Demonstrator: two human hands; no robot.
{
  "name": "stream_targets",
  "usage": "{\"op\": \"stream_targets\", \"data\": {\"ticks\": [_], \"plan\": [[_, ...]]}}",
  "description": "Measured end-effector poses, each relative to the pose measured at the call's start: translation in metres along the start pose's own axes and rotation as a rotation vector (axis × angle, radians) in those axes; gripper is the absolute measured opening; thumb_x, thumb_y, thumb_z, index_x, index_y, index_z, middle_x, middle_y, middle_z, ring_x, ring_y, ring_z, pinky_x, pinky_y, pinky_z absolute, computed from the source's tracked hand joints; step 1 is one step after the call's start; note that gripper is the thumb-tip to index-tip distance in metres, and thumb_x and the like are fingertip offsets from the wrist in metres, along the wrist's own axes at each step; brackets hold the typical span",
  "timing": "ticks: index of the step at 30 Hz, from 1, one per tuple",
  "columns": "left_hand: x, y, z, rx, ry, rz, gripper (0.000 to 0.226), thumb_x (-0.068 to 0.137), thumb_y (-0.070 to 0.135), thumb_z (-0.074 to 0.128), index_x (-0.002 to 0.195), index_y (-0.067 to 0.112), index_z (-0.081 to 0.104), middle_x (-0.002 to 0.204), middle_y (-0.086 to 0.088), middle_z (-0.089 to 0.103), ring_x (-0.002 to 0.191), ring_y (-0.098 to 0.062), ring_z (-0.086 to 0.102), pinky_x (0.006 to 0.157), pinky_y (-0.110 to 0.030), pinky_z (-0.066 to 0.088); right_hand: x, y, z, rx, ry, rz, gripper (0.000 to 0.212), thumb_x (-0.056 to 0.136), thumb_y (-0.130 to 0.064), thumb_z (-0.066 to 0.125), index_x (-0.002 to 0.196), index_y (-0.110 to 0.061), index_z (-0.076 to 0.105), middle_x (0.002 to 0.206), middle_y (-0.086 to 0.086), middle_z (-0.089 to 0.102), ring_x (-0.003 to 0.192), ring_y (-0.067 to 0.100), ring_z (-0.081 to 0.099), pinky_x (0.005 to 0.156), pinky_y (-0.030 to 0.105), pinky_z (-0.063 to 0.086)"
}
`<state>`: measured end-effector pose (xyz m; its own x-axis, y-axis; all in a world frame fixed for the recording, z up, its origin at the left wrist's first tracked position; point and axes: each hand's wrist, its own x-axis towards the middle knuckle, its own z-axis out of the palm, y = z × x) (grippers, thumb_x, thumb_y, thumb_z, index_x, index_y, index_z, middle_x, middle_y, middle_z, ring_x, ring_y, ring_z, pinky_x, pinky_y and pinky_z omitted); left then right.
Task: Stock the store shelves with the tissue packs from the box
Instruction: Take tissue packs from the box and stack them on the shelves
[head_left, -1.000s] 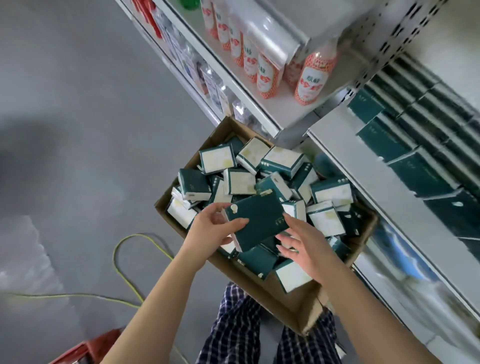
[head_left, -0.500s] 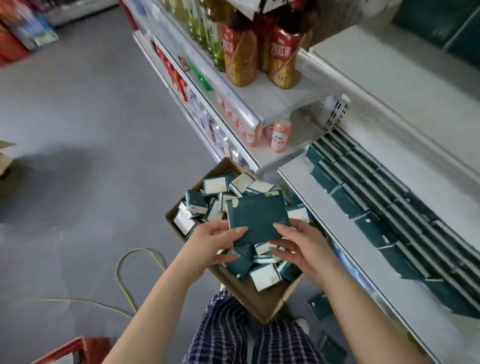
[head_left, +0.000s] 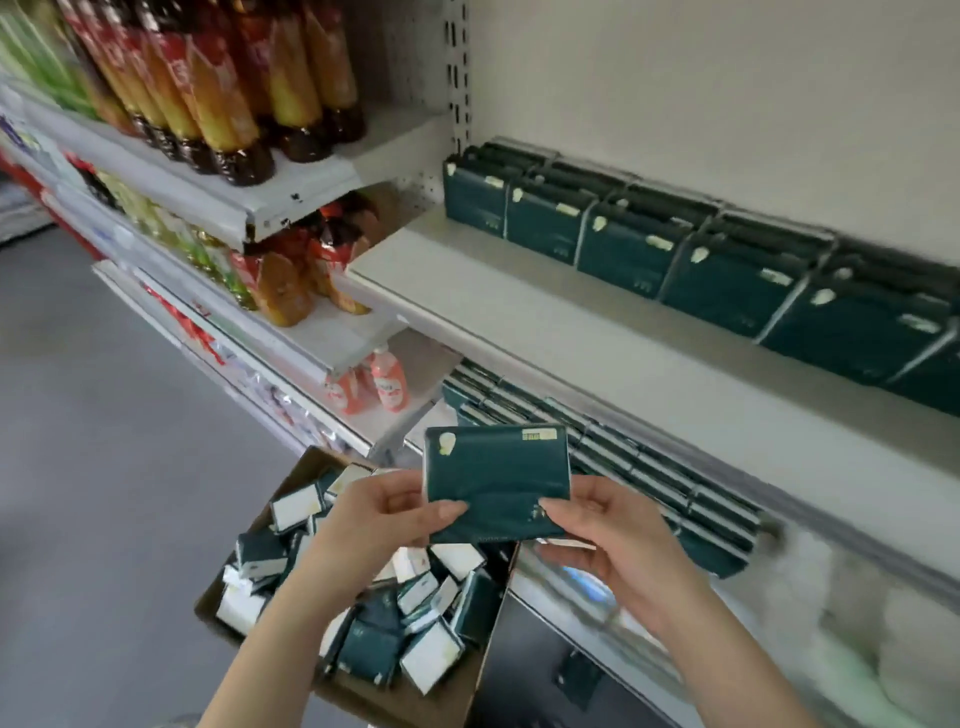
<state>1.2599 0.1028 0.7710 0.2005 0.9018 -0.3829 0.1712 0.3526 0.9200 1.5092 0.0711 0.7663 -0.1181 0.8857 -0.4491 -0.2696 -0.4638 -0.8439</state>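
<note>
Two-handed pinch on flat dark-green plastic-wrapped tissue pack (head_left: 496, 480), held upright over open brown cardboard box (head_left: 363, 699) of loose packs (head_left: 374, 649), gripped at its lower corners by fingers of left hand (head_left: 374, 519) and right hand (head_left: 608, 535). Carry to white metal shelf (head_left: 519, 312), set on edge, printed face forward, flush against standing dark-green row (head_left: 727, 283); avoid crushing the soft wrap.

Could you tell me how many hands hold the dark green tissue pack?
2: left hand pinches the dark green plastic tissue pack at lower left, right hand at lower right.
</note>
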Motion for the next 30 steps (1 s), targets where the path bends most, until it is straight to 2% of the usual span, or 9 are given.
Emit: {"op": "stream_targets", "data": {"ticks": [4,8,12,15,17,20,23,28,30], "plan": [[0.013,0.067,0.06,0.09,-0.175,0.181,0.035,0.063,0.033,0.086,0.098,0.026,0.081,0.098,-0.005,0.079,0.084,-0.014,0.075,0.07,-0.017,0.056,-0.052,-0.041,-0.049,0.022,0.169,-0.195,0.061,0.056,-0.024,0.085,0.109,-0.001,0.064,0.106,0.019,0.074,0.093,0.031,0.073,0.071,0.033,0.061],[0.032,0.137,0.143,0.192,-0.351,0.382,0.035,0.064,0.036,0.085,0.097,0.025,0.081,0.096,0.001,0.079,0.089,-0.015,0.074,0.08,-0.022,0.058,-0.1,-0.086,-0.107,0.03,0.358,-0.405,0.061,0.055,-0.027,0.089,0.107,-0.005,0.067,0.109,0.018,0.072,0.098,0.036,0.072,0.071,0.035,0.061],[0.043,0.17,0.233,0.286,-0.473,0.539,0.035,0.07,0.04,0.082,0.102,0.028,0.075,0.093,0.014,0.077,0.087,-0.004,0.07,0.078,-0.016,0.052,-0.149,-0.116,-0.165,-0.089,0.558,-0.555,0.04,0.064,-0.027,0.091,0.1,-0.025,0.074,0.109,0.007,0.074,0.099,0.024,0.072,0.076,0.029,0.059],[0.05,0.182,0.299,0.322,-0.562,0.599,0.036,0.068,0.046,0.081,0.1,0.032,0.072,0.092,0.021,0.076,0.084,0.006,0.067,0.073,-0.008,0.047,-0.184,-0.128,-0.208,-0.225,0.761,-0.579,0.041,0.064,-0.047,0.09,0.101,-0.038,0.075,0.105,-0.008,0.076,0.097,0.009,0.071,0.08,0.024,0.058],[0.056,0.186,0.343,0.39,-0.568,0.628,0.042,0.064,0.058,0.079,0.098,0.038,0.066,0.092,0.023,0.074,0.087,0.009,0.066,0.07,-0.003,0.045,-0.205,-0.13,-0.238,-0.274,0.887,-0.555,0.044,0.065,-0.05,0.084,0.105,-0.035,0.074,0.103,-0.014,0.076,0.095,0.004,0.07,0.079,0.02,0.054],[0.06,0.183,0.409,0.466,-0.565,0.61,0.042,0.065,0.056,0.087,0.096,0.043,0.061,0.098,0.023,0.068,0.088,0.012,0.061,0.067,0.001,0.042,-0.228,-0.123,-0.279,-0.322,0.993,-0.515,0.037,0.078,-0.036,0.078,0.114,-0.032,0.07,0.101,-0.019,0.075,0.094,0.002,0.07,0.082,0.023,0.051],[0.061,0.173,0.467,0.524,-0.645,0.616,0.02,0.073,0.043,0.086,0.083,0.045,0.069,0.085,0.023,0.073,0.079,0.012,0.065,0.063,-0.002,0.042,-0.241,-0.111,-0.314,-0.312,1.085,-0.519,0.027,0.09,-0.018,0.07,0.113,-0.033,0.067,0.102,-0.02,0.074,0.096,-0.001,0.067,0.079,0.015,0.05],[0.06,0.151,0.533,0.612,-0.678,0.634,0.011,0.079,0.036,0.081,0.089,0.035,0.075,0.075,0.023,0.073,0.072,0.009,0.066,0.062,-0.002,0.042,-0.248,-0.096,-0.357,-0.222,1.19,-0.536,0.03,0.09,0.0,0.065,0.111,-0.022,0.065,0.11,-0.006,0.071,0.102,0.008,0.067,0.091,0.025,0.051],[0.062,0.144,0.552,0.66,-0.671,0.636,0.008,0.084,0.035,0.078,0.09,0.029,0.075,0.072,0.02,0.071,0.068,0.01,0.062,0.06,-0.001,0.04,-0.247,-0.09,-0.371,-0.225,1.229,-0.527,0.03,0.09,0.002,0.065,0.113,-0.016,0.064,0.108,-0.006,0.069,0.1,0.005,0.065,0.085,0.015,0.05]]}}
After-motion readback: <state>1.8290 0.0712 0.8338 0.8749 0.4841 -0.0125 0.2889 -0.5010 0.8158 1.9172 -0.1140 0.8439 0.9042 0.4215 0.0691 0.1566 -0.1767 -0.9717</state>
